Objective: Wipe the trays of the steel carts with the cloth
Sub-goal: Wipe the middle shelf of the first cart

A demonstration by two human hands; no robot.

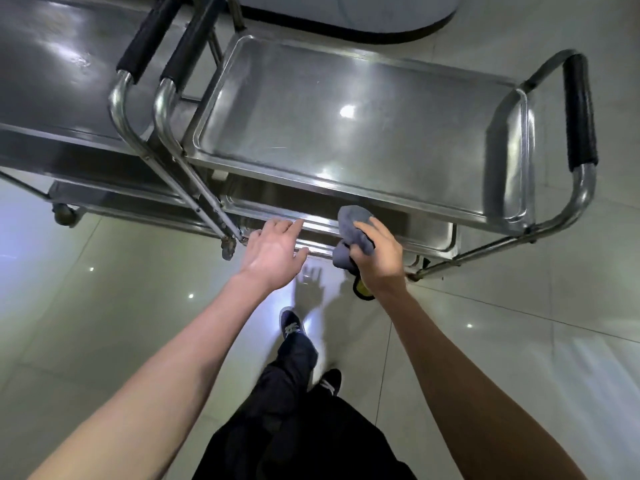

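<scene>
A steel cart stands in front of me, its shiny top tray (311, 98) tilted across the upper middle of the view. A lower tray (426, 235) shows beneath its near edge. My right hand (379, 258) grips a bunched grey cloth (351, 233) just in front of the lower tray's near rim. My left hand (273, 251) is spread, palm down, fingers apart, beside the lower tray's left corner and holding nothing. A second steel cart's tray (52, 74) lies at the upper left.
Black-padded handles: one on the right (580, 112), two nested on the left (147, 36). Cart wheels (64, 214) rest on the glossy tiled floor (104, 306). A dark-edged base (381, 32) sits behind. My legs and shoes (292, 329) are below.
</scene>
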